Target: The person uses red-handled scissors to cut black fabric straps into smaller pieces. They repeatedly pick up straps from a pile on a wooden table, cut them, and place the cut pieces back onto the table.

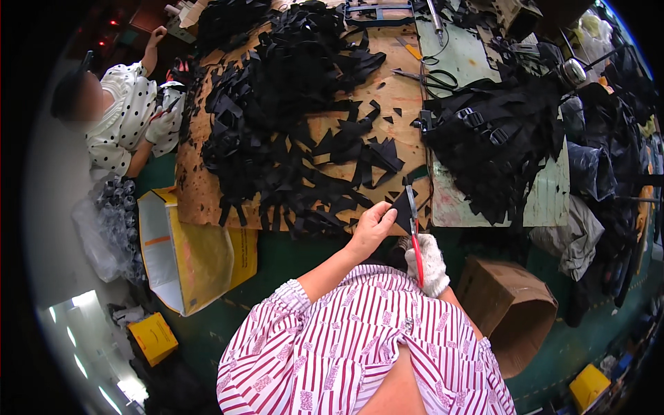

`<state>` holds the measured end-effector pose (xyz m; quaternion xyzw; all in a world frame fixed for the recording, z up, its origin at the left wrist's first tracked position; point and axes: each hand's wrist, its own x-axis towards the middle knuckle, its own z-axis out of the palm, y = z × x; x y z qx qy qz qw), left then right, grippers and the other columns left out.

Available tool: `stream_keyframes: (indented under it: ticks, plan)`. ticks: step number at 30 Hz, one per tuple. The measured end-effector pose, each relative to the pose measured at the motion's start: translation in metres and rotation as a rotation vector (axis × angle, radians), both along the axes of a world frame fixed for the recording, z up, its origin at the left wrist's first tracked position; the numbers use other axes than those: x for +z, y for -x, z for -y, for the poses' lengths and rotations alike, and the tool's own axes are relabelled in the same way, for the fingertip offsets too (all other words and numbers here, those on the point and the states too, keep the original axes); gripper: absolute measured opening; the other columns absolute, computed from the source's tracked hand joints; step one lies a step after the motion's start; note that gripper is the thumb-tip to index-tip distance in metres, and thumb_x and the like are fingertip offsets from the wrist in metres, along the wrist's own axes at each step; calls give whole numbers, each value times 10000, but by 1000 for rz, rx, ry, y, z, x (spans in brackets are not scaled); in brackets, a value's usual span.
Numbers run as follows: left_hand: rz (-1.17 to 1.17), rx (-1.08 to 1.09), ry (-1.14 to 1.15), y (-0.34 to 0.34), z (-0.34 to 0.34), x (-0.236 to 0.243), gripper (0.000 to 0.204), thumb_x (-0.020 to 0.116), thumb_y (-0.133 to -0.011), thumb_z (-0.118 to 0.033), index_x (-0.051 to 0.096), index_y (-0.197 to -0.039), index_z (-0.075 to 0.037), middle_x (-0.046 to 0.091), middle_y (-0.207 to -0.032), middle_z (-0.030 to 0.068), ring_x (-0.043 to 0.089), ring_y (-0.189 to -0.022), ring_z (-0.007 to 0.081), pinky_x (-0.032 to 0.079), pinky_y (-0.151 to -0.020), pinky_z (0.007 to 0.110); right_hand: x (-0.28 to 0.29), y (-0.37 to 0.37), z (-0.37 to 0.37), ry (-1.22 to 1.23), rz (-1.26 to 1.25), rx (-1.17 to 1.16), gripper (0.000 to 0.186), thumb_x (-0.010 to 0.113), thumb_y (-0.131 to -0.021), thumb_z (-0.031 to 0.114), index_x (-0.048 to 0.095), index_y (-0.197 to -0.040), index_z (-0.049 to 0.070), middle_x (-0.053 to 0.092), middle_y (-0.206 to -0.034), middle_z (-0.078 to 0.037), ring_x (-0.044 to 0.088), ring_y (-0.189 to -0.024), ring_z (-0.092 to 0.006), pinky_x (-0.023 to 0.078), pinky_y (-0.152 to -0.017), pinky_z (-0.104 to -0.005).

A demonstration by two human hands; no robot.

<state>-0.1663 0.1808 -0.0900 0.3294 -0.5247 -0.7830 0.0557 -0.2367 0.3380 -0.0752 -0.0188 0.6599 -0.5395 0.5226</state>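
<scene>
My left hand (371, 232) pinches a small black fabric piece (401, 207) at the front edge of the wooden worktop. My right hand (431, 266), in a white knitted glove, grips red-handled scissors (417, 252) with the blades pointing up beside the fabric piece. Loose black cut strips and scraps (256, 117) are heaped on the worktop ahead of my hands. To the right, a pile of black straps with buckles (491, 145) lies on a pale green board (539, 214). Black-handled scissors (439, 83) lie beyond my hands.
A co-worker (117, 117) works at the left. Yellow open container (194, 249) and cardboard box (505, 304) stand below the front edge on either side of me. Clear plastic bags (104, 235) are at the left, black bundles (595, 173) at the right. A blue tray (377, 15) is at the back.
</scene>
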Motion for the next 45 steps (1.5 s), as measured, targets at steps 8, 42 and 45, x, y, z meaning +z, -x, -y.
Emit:
stream_keyframes:
  ticks: [8, 42, 45]
  plan:
    - [15, -39, 122, -9, -1, -1, 149, 500, -937, -175, 532, -878, -43, 429, -644, -66, 377, -555, 17, 320, -496, 187, 2, -1, 5, -10, -81, 61, 272, 496, -768, 38, 455, -1034, -4, 476, -638, -29, 452, -456, -104, 397, -414, -245]
    - [452, 138, 1164, 77, 161, -90, 438, 662, -659, 13, 527, -1072, -46, 489, -1049, 173, 529, -984, 377, 450, -836, 422, -19, 3, 0, 174, 164, -359, 409, 643, -838, 322, 444, -1100, 79, 492, -744, -7, 431, -483, -70, 362, -372, -201]
    - [499, 75, 1238, 76, 168, -95, 390, 651, -650, 4, 541, -1021, -44, 511, -1023, 162, 557, -919, 373, 467, -797, 436, -16, 4, 2, 231, 126, -365, 370, 629, -848, 291, 446, -1089, 78, 494, -749, -7, 435, -486, -74, 360, -375, -205]
